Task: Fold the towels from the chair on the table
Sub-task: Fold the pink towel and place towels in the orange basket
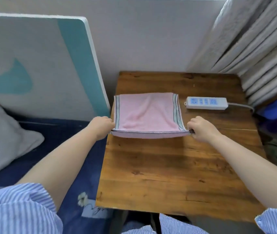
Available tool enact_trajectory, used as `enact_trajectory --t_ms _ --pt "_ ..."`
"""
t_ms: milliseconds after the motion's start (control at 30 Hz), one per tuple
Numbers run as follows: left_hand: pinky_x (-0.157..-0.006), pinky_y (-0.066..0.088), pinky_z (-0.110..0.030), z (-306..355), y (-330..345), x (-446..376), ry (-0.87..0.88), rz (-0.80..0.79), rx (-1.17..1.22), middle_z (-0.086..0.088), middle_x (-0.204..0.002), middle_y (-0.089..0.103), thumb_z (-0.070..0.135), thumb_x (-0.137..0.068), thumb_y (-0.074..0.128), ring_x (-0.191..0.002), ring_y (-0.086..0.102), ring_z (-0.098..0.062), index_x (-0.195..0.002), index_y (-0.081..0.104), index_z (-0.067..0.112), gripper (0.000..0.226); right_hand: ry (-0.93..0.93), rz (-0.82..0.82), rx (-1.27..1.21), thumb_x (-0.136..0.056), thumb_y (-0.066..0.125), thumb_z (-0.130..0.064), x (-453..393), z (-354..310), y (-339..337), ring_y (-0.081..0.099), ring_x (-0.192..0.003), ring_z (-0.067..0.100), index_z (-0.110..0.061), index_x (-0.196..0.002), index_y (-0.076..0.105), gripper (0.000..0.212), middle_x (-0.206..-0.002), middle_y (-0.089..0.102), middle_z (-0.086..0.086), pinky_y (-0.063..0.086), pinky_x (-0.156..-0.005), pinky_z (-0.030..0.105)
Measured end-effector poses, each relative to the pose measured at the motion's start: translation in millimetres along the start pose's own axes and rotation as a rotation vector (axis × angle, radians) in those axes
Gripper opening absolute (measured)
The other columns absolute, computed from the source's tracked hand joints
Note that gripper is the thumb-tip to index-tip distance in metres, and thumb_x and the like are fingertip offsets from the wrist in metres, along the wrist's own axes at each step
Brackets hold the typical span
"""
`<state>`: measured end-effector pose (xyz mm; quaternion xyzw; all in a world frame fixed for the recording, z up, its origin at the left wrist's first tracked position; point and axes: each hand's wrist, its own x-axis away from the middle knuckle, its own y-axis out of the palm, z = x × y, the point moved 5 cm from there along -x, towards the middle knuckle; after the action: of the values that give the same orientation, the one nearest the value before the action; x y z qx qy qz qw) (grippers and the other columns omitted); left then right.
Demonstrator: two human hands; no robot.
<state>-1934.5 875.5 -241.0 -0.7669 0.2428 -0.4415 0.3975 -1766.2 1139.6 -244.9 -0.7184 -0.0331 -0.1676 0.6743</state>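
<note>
clearly the towel (147,114) is soft, light and limp; left hand (100,126) and right hand (201,129) each pinch a near corner, the best hold.

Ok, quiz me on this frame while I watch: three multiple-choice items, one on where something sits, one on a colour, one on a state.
1. Where is the power strip?
A. on the table, right of the towel
B. on the pillow
C. under the towel

2. What is the towel's main colour?
A. green
B. pink
C. yellow

3. How is the towel held?
A. the left hand alone
B. neither hand touches it
C. both hands pinch its near corners

Answers: 1 A, the strip lies on the wooden table past the towel's right striped edge. 2 B, pink cloth with grey stripes at both ends. 3 C, the left hand and right hand each grip one near corner, that edge lifted.
</note>
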Motion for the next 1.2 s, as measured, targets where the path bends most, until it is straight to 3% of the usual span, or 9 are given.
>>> enact_trajectory --t_ms 133,267,467,733,833,933,1000,1100,1200 --pt "-0.068 0.04 -0.032 27.9 37.5 4.5 0.097 -0.174 0.029 -0.007 -0.11 0.058 0.006 -0.091 0.044 -0.1 0.054 -0.025 -0.102 0.055 0.007 0.016 -0.091 -0.235 0.107 -0.079 0.047 -0.005 21.2 -21.6 52.7 0.045 -0.103 0.023 -0.02 -0.082 0.044 0.015 -0.105 0.056 0.006 0.032 -0.07 0.028" --pt "-0.064 0.037 -0.03 55.2 76.5 15.1 0.151 -0.294 0.02 -0.009 -0.112 0.056 0.001 -0.089 0.043 -0.084 0.046 -0.023 -0.106 0.055 0.006 0.021 -0.088 -0.334 0.201 -0.079 0.047 -0.004 37.7 -41.1 91.8 0.045 -0.108 0.026 -0.011 -0.105 0.052 0.027 -0.113 0.054 0.008 0.03 -0.073 0.028" --pt "-0.068 0.035 -0.031 83.5 122.0 26.8 0.197 -0.282 0.081 -0.009 -0.116 0.05 -0.006 -0.085 0.041 -0.108 0.047 -0.025 -0.11 0.051 0.009 0.031 -0.014 -0.379 0.228 -0.083 0.047 -0.005 63.9 -60.6 134.1 0.045 -0.112 0.026 -0.011 -0.112 0.049 0.029 -0.117 0.051 0.007 0.036 -0.084 0.031" --pt "-0.08 0.038 -0.03 103.9 155.5 35.5 0.239 -0.309 0.074 -0.004 -0.12 0.052 0.002 -0.088 0.043 -0.112 0.046 -0.024 -0.116 0.053 0.014 0.032 0.048 -0.505 0.153 -0.081 0.047 -0.004 89.6 -82.5 165.3 0.044 -0.113 0.025 -0.011 -0.114 0.047 0.033 -0.12 0.047 0.007 0.036 -0.085 0.031" --pt "-0.075 0.037 -0.03 105.0 154.6 32.7 0.25 -0.412 0.082 -0.003 -0.11 0.055 0.01 -0.09 0.041 -0.103 0.051 -0.024 -0.111 0.056 0.014 0.026 0.112 -0.546 0.064 -0.082 0.045 -0.009 80.6 -77.2 159.4 0.049 -0.107 0.026 -0.01 -0.106 0.053 0.026 -0.113 0.053 0.008 0.037 -0.078 0.031" --pt "-0.06 0.036 -0.029 102.5 140.3 20.3 0.224 -0.496 0.199 0.002 -0.072 0.045 0.015 -0.089 0.037 -0.075 0.047 -0.022 -0.086 0.054 0.013 0.017 0.269 -0.46 -0.127 -0.083 0.041 -0.009 59.6 -55.4 143.6 0.054 -0.089 0.028 -0.006 -0.083 0.056 0.014 -0.097 0.059 0.014 0.037 -0.061 0.027" --pt "-0.056 0.037 -0.028 99.2 121.4 5.2 0.186 -0.42 0.276 0.002 -0.066 0.04 0.015 -0.09 0.034 -0.068 0.044 -0.022 -0.079 0.049 0.01 0.02 0.36 -0.348 -0.25 -0.083 0.041 -0.007 44.1 -40.6 131.0 0.053 -0.079 0.028 -0.003 -0.076 0.056 0.017 -0.09 0.06 0.016 0.034 -0.055 0.027" --pt "-0.066 0.045 -0.034 96.1 94.4 -20.8 0.119 -0.177 0.396 -0.01 -0.093 0.058 0.016 -0.094 0.033 -0.087 0.056 -0.029 -0.086 0.048 0.007 0.019 0.494 -0.149 -0.418 -0.085 0.042 -0.006 18.9 -18.8 111.8 0.056 -0.086 0.033 0.002 -0.087 0.06 0.02 -0.094 0.062 0.02 0.037 -0.062 0.031" --pt "-0.069 0.041 -0.034 93.9 79.5 -50.4 -0.045 0.036 0.602 -0.014 -0.11 0.053 0.015 -0.093 0.037 -0.103 0.049 -0.03 -0.105 0.051 0.002 0.023 0.579 0.021 -0.513 -0.086 0.043 -0.004 -9.2 1.7 95.2 0.056 -0.092 0.032 0.002 -0.092 0.062 0.021 -0.099 0.064 0.021 0.042 -0.072 0.034"
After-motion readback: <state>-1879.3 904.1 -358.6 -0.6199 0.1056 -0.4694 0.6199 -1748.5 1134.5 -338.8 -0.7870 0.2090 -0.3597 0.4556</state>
